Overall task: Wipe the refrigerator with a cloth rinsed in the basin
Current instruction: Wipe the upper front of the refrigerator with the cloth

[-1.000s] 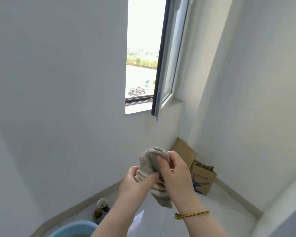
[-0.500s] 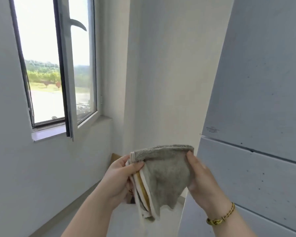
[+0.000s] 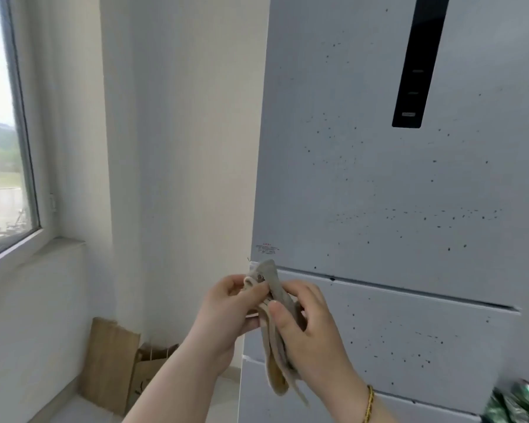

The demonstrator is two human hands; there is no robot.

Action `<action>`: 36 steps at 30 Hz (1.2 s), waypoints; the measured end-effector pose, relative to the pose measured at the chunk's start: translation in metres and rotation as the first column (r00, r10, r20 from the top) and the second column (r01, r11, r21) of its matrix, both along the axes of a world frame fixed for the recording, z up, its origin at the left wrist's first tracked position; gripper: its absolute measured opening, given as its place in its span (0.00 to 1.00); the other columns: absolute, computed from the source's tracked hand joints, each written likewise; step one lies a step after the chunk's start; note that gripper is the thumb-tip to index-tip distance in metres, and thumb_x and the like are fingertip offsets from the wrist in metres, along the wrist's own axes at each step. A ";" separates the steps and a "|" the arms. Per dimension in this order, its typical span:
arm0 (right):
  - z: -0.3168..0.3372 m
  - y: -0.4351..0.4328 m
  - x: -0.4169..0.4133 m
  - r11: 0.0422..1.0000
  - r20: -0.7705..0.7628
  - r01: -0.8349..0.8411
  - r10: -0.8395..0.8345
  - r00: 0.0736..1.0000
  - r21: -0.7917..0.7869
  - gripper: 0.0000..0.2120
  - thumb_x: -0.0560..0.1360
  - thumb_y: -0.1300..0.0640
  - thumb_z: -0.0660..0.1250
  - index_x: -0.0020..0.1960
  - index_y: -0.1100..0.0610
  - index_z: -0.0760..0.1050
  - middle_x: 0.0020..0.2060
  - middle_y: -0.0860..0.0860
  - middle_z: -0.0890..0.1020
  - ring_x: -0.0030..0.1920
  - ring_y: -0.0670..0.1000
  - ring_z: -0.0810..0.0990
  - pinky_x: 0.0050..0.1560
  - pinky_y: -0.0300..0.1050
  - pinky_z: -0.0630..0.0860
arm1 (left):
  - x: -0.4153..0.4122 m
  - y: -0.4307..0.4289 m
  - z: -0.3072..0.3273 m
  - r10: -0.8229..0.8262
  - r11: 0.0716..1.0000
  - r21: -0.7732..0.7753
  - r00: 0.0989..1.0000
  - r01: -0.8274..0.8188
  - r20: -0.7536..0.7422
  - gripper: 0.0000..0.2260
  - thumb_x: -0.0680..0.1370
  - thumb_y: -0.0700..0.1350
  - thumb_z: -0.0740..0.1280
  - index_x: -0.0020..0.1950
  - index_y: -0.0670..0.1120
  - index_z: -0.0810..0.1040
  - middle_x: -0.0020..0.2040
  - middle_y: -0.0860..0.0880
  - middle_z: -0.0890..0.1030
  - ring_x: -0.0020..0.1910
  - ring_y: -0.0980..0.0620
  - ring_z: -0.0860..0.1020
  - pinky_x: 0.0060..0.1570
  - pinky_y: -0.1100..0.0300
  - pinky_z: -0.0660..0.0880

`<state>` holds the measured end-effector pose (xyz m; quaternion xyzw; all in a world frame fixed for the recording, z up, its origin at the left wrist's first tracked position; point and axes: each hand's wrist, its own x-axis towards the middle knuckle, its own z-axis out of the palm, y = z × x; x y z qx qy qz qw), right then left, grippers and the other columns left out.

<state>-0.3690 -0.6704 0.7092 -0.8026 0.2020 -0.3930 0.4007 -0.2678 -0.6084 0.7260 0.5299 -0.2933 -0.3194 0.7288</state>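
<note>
Right now your cloth is off the refrigerator, held in the air just in front of its left edge, near the seam between the upper door and the drawer below. It is bunched into a narrow folded strip with a loose tail hanging down. Your left hand pinches the upper fold between thumb and curled fingers. Your right hand grips the strip lower down, thumb across the front and fingers wrapped behind.

Dark specks are scattered over the door and the drawer front. Wiped with so narrow a wad, they would probably smear or be missed, so open it flatter first. If the cloth is very wet, drips could run into the door seam. The dangling tail might also slip from your grip.

You cannot judge the wetness from this view, and the basin is out of sight. Your right fingertips are hidden behind the cloth. The small red-printed label is unreadable. A green shiny object is cut off at the lower right corner. Brown paper bags lean in the corner under the window.
</note>
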 end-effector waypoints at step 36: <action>0.332 -0.221 0.138 -0.296 0.679 0.613 -0.377 0.630 -0.733 0.16 0.52 0.61 0.78 0.35 0.61 0.76 0.36 0.56 0.79 0.34 0.58 0.78 0.23 0.37 0.68 | 0.161 -0.253 0.202 0.665 0.716 -0.678 0.456 -0.166 0.591 0.38 0.65 0.64 0.50 0.74 0.52 0.49 0.65 0.65 0.53 0.66 0.66 0.54 0.63 0.69 0.49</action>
